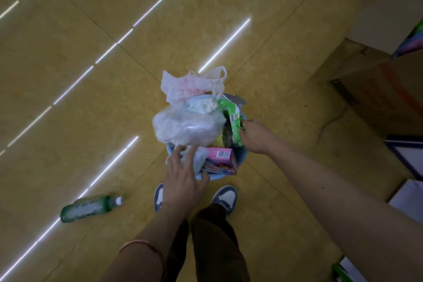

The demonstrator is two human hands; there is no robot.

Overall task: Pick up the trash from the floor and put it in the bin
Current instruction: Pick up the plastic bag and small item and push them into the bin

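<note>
Floor (96,57): yellow tile, mostly bare in my view. One piece of trash is left on it.

Bin (240,154): small, blue, right at my toes and overfull. The load stands well above the rim, so anything added has to be wedged in, not dropped.

Clear bag (187,123): the biggest item, bulging on top of the heap. White bag (192,84) sits behind it with its handles sticking up. Both are springy and I expect them to push back out.

Left hand (183,174): over the near rim, fingers spread and fairly straight, gripping nothing. The tips are at the clear bag's lower edge. It reads as steadying the pile, though I can't confirm contact.

Right hand (254,137): at the bin's right side, fingers curled and pinching a green wrapper (233,121). The wrapper is held edge-on, probably to slot it down the gap beside the bags.

Bottle (89,208): green, white cap, lying on its side on the floor to my left, well apart from the bin. Not yet binned, so it's next.

Pink carton (220,160): jammed at the near rim and tilted, half out. It may tip if the pile shifts.
</note>
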